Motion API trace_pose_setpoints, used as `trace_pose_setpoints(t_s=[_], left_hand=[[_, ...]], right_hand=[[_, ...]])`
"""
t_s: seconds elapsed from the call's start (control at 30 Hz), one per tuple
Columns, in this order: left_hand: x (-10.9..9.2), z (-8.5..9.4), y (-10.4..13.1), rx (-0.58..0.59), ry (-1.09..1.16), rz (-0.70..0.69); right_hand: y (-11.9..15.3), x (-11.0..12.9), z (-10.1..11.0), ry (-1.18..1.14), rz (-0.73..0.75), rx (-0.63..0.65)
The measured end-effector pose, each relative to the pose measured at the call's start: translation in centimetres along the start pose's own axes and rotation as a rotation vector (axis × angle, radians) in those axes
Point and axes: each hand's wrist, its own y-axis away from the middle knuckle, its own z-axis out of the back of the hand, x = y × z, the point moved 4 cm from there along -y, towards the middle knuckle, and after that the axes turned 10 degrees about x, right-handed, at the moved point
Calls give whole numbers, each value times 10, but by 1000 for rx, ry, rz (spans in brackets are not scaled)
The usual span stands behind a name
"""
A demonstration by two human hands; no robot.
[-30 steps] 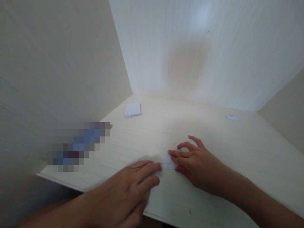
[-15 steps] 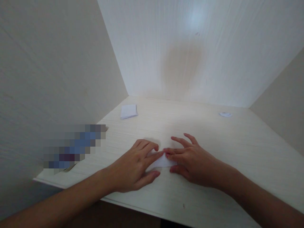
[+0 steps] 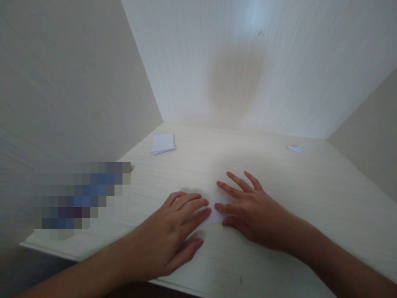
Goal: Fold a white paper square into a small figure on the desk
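A small piece of white paper (image 3: 214, 216) lies flat on the pale desk (image 3: 266, 269), partly covered by my fingers. From the left, my left hand (image 3: 182, 227) rests over it, fingers stretched out and the index fingertip on the paper. My right hand (image 3: 248, 207) reaches in from the other side with its fingers spread; its index fingertip touches the paper and its thumb is by the near edge. Neither hand grips anything. Whether the paper is folded under my fingers is hard to see.
At the back left sits a stack of square white paper (image 3: 163, 143). A small white paper piece (image 3: 295, 148) lies at the back right. Along the left wall is a blurred-out bluish object (image 3: 83, 198). Panels enclose the desk at the back and both sides.
My hands have moved a little apart; the left has slid left and toward me. The right fingers have spread wider, and more of the paper's middle shows. The view has shifted slightly.
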Motion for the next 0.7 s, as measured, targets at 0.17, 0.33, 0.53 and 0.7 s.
trace_pose_setpoints(t_s=[0.17, 0.33, 0.53, 0.7], left_hand=[[-8, -2, 6, 29, 49, -18], [-19, -2, 3, 30, 90, -7], [-34, -16, -1, 32, 26, -39], [-34, -21, 0, 16, 38, -37]], right_hand=[[1, -5, -5, -84, 1, 2], [-5, -10, -3, -270, -2, -77], [-22, -12, -3, -480, -86, -177], [-25, -12, -6, -549, -165, -104]])
